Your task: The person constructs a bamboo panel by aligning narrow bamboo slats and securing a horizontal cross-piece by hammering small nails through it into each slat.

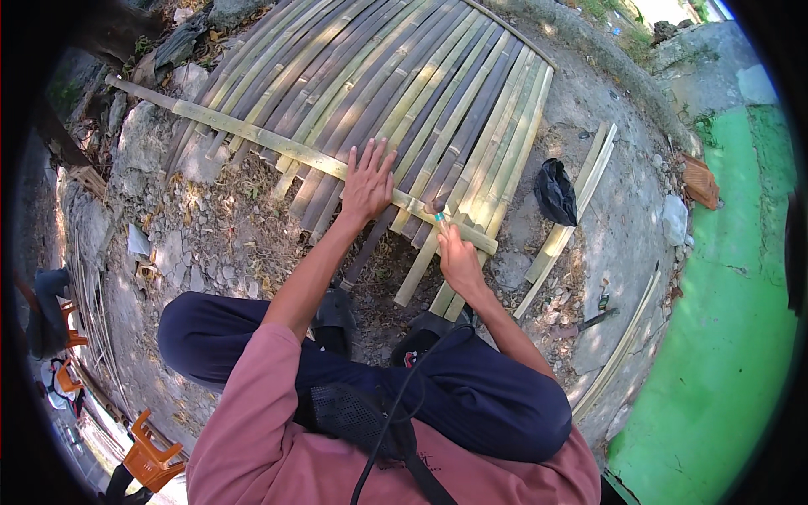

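Note:
A panel of green and dark bamboo slats (pixel 396 80) lies on the ground in front of me, the slats side by side. Across their near ends runs a flat bamboo strip (pixel 244 130). My left hand (pixel 368 187) rests on this strip with its fingers spread, holding nothing. To its right, my right hand (pixel 460 259) is wrapped around a hammer (pixel 439 215). The hammer's head is over the strip near its right end; whether it touches the strip I cannot tell. Most of the hammer's handle is hidden in my fist.
Right of the panel lie a black plastic bag (pixel 555 194) and loose bamboo strips (pixel 581 210). A blade-like tool (pixel 587 323) is on the ground nearby. Beyond is a green-painted surface (pixel 724 295). Orange chairs (pixel 151 454) and another person's leg (pixel 48 316) show at the left.

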Motion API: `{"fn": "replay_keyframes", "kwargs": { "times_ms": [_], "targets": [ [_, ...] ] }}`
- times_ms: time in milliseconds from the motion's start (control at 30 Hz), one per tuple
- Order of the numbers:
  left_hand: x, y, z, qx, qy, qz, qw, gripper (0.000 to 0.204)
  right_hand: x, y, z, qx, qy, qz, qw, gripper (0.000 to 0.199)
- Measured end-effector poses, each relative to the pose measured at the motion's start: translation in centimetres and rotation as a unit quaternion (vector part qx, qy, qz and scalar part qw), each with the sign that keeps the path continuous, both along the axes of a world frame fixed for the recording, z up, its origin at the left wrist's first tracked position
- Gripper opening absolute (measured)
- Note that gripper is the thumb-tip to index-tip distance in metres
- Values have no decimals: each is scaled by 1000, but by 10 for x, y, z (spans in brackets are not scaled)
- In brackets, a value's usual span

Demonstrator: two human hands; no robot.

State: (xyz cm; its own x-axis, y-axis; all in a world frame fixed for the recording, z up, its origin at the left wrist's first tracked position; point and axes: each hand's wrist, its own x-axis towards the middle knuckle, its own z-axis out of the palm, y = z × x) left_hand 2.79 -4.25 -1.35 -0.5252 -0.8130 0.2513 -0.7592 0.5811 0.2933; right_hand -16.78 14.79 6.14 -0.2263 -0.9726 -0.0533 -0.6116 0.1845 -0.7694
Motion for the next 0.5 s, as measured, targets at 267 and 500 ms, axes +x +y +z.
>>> {"fn": "replay_keyframes", "kwargs": {
  "times_ms": [267, 500],
  "targets": [
    [0, 0, -1, -7, 4, 8, 1000, 50, -23, -5, 14, 7, -52, -95, 994, 29],
    [13, -6, 3, 14, 90, 23, 996, 40, -97, 39, -49, -37, 174, -224, 958, 41]
  ]
}}
